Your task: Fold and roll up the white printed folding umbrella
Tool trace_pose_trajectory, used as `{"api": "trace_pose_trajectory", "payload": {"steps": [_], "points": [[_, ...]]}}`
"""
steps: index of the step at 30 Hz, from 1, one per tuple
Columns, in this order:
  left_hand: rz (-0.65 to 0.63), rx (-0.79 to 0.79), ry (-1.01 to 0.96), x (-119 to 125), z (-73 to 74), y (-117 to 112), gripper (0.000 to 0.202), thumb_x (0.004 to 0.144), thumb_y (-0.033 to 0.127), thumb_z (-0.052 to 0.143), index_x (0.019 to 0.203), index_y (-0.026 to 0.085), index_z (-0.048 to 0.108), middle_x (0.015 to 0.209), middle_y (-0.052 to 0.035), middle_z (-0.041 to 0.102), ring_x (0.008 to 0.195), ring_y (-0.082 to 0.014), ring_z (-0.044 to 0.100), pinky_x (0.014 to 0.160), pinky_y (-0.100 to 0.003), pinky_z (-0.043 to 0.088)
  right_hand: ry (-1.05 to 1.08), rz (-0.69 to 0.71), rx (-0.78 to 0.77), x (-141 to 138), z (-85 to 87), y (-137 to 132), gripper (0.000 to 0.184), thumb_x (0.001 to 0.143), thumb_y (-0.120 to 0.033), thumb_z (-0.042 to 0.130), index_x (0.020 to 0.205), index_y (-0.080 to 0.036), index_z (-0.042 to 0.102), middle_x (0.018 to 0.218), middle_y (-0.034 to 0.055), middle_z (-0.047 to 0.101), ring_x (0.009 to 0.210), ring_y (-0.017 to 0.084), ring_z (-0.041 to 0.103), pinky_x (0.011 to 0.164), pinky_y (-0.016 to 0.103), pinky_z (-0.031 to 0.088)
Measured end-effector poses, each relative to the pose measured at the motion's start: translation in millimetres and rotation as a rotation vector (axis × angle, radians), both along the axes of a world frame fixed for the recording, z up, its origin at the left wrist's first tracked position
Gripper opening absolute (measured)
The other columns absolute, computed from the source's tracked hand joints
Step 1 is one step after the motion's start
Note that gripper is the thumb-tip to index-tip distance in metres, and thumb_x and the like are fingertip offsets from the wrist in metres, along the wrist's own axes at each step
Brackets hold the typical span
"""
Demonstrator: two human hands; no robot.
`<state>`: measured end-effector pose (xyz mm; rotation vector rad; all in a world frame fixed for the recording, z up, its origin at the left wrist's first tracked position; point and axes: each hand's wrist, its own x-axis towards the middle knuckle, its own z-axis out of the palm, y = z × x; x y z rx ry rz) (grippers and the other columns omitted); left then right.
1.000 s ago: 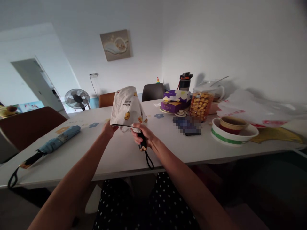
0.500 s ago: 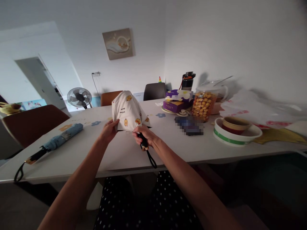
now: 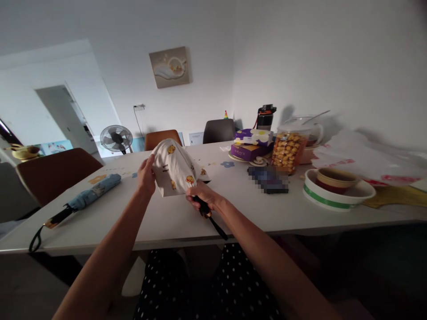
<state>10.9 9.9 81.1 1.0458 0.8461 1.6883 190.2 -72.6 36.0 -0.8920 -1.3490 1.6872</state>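
I hold a folding white umbrella [image 3: 175, 169] printed with small yellow figures over the near part of the white table [image 3: 167, 218]. My right hand [image 3: 202, 198] is closed round its black handle, and the wrist strap hangs past the table edge. My left hand [image 3: 147, 174] grips the canopy cloth on its left side, fingers wrapped over the fabric. The canopy is collapsed and bunched, tilted away from me.
A folded blue umbrella [image 3: 83, 200] lies at the left of the table. To the right stand a snack jar [image 3: 284, 149], a purple box [image 3: 248, 144], a black bottle [image 3: 265, 118], a green-striped bowl [image 3: 336, 191] and plastic bags [image 3: 363, 155]. Brown chairs [image 3: 56, 171] and a fan [image 3: 116, 138] stand behind.
The white canopy has come down and closer to the table. My left hand moved from its lower edge up onto its left side. My right hand stays on the handle.
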Motion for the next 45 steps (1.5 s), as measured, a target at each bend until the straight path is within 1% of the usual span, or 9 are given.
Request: {"api": "trace_pose_trajectory", "payload": {"steps": [3, 7, 14, 23, 27, 31, 36, 41, 45], "points": [[0.072, 0.042, -0.044, 3.7, 6.8, 3.6, 0.03, 0.062, 0.04, 0.073, 0.073, 0.016, 0.058, 0.06, 0.0034, 0.056, 0.056, -0.0095, 0.055, 0.055, -0.02, 0.046, 0.002, -0.015, 0.004, 0.0, -0.1, -0.2, 0.013, 0.061, -0.02, 0.054, 0.061, -0.019, 0.042, 0.046, -0.0075, 0.048, 0.028, 0.005, 0.036, 0.029, 0.019, 0.033], [-0.196, -0.1, -0.142, -1.9, 11.7, 4.0, 0.025, 0.069, 0.035, 0.068, 0.082, 0.014, 0.061, 0.073, -0.0035, 0.065, 0.07, -0.0157, 0.062, 0.066, -0.027, 0.051, -0.004, 0.007, 0.01, 1.6, -0.7, 0.1, 0.012, 0.062, -0.019, 0.055, 0.061, -0.018, 0.042, 0.048, -0.007, 0.047, 0.029, 0.004, 0.036, 0.03, 0.019, 0.034], [-0.185, -0.008, -0.196, -13.8, -7.8, 12.6, 0.017, 0.066, 0.025, 0.069, 0.073, 0.018, 0.055, 0.067, 0.0026, 0.061, 0.066, -0.0107, 0.058, 0.069, -0.023, 0.048, 0.086, 0.148, -0.051, 3.6, 0.3, -0.7, 0.018, 0.064, -0.026, 0.058, 0.06, -0.016, 0.043, 0.051, -0.0075, 0.046, 0.031, 0.002, 0.034, 0.031, 0.018, 0.034], [0.536, 0.229, 0.35, 7.9, -23.6, 18.2, 0.011, 0.083, 0.031, 0.052, 0.079, 0.021, 0.049, 0.062, 0.0055, 0.045, 0.06, -0.0099, 0.044, 0.062, -0.02, 0.034, 0.188, 0.3, -0.113, 1.5, -5.1, 1.3, 0.02, 0.07, -0.026, 0.059, 0.066, -0.017, 0.042, 0.053, -0.0079, 0.046, 0.032, 0.002, 0.035, 0.034, 0.018, 0.035], [0.57, 0.162, 0.371, 26.5, -31.2, 24.0, 0.014, 0.088, 0.029, 0.043, 0.077, 0.022, 0.039, 0.07, 0.0036, 0.046, 0.067, -0.0122, 0.045, 0.07, -0.023, 0.035, 0.17, 0.313, -0.173, -1.0, 0.3, -4.0, 0.025, 0.069, -0.033, 0.062, 0.071, -0.018, 0.042, 0.051, -0.0094, 0.044, 0.03, 0.002, 0.031, 0.032, 0.018, 0.033], [0.497, 0.039, 0.453, 32.3, -21.4, 26.0, 0.015, 0.09, 0.033, 0.04, 0.081, 0.021, 0.039, 0.074, 0.0013, 0.046, 0.076, -0.0143, 0.048, 0.076, -0.026, 0.035, 0.156, 0.168, -0.124, 0.2, 4.9, -4.9, 0.029, 0.07, -0.038, 0.064, 0.076, -0.02, 0.042, 0.051, -0.0097, 0.045, 0.03, 0.003, 0.032, 0.031, 0.016, 0.031], [0.666, 0.162, 0.443, 30.1, -6.8, -15.7, 0.007, 0.086, 0.024, 0.046, 0.091, 0.02, 0.045, 0.087, -0.0014, 0.049, 0.087, -0.0133, 0.05, 0.081, -0.024, 0.036, 0.109, -0.045, -0.017, -3.1, 3.4, -2.1, 0.024, 0.069, -0.033, 0.061, 0.068, -0.02, 0.041, 0.049, -0.008, 0.046, 0.03, 0.004, 0.035, 0.029, 0.018, 0.032], [0.25, 0.124, 0.457, 59.3, -12.5, -66.1, 0.023, 0.074, 0.037, 0.064, 0.081, 0.017, 0.052, 0.076, -0.0013, 0.054, 0.072, -0.0138, 0.053, 0.063, -0.024, 0.042, -0.04, -0.252, 0.178, -10.2, 0.9, -3.6, 0.018, 0.07, -0.029, 0.059, 0.063, -0.018, 0.046, 0.044, -0.0048, 0.047, 0.029, 0.008, 0.041, 0.027, 0.02, 0.033], [0.058, 0.005, 0.341, 76.8, -12.3, -62.9, 0.031, 0.061, 0.036, 0.074, 0.076, 0.013, 0.058, 0.066, -0.0027, 0.059, 0.065, -0.0157, 0.057, 0.057, -0.025, 0.044, -0.141, -0.27, 0.255, -13.1, -3.4, -1.0, 0.017, 0.068, -0.02, 0.057, 0.057, -0.019, 0.044, 0.04, -0.0039, 0.046, 0.029, 0.009, 0.041, 0.027, 0.02, 0.033]]}}
